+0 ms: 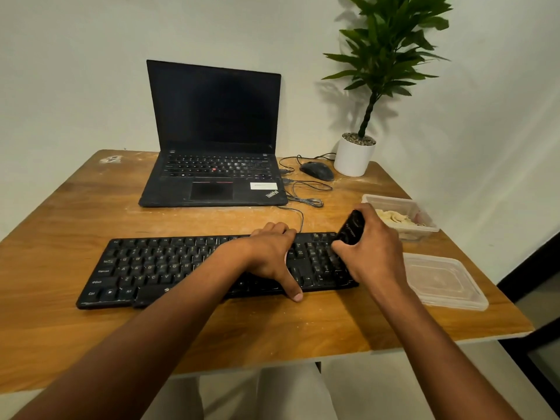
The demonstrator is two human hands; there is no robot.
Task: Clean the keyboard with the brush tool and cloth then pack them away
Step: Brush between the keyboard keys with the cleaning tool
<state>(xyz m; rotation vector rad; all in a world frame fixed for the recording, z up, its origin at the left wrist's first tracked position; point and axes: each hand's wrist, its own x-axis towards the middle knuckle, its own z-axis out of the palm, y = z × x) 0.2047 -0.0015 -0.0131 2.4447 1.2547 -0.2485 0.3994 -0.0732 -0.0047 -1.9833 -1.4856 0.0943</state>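
A dusty black keyboard [151,268] lies across the front of the wooden table [75,207]. My left hand [269,256] grips its right-middle part, fingers curled over the far edge and thumb at the near edge. My right hand [372,250] holds a black brush tool [351,227] tilted over the number pad at the keyboard's right end. Its bristles are hidden by my fingers. A clear plastic container [424,221] behind my right hand holds a pale cloth [392,218].
An open black laptop [212,140] stands at the back centre. A wired mouse [318,170] and loose cables [306,195] lie to its right, beside a potted plant [354,156]. A clear lid [442,280] lies near the table's right edge.
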